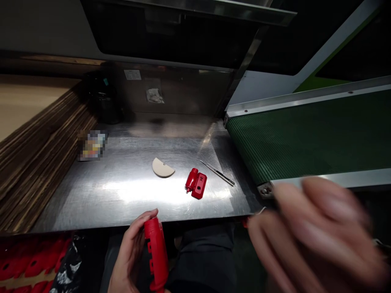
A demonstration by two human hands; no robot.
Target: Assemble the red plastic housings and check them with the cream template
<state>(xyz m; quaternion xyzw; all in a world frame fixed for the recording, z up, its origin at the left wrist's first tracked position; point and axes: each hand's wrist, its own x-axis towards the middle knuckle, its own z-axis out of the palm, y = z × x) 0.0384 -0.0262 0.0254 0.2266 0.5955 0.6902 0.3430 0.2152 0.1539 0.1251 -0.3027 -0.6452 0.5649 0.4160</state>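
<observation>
My left hand, low in the view in front of the bench edge, is closed on a red plastic housing. The piece is long, with a rounded top end and notches along its left side. Near the camera on the right, my right hand is smeared by motion; its fingers look bent, and I cannot make out anything in them. On the metal bench lie two smaller red plastic parts side by side, a cylindrical one and a flat one. A thin metal tool like tweezers rests right of them.
The metal bench carries a beige half-disc. Stacked cardboard borders it at left, a green conveyor belt at right. Red parts fill the lower left corner beside black plastic. A metal bar crosses above.
</observation>
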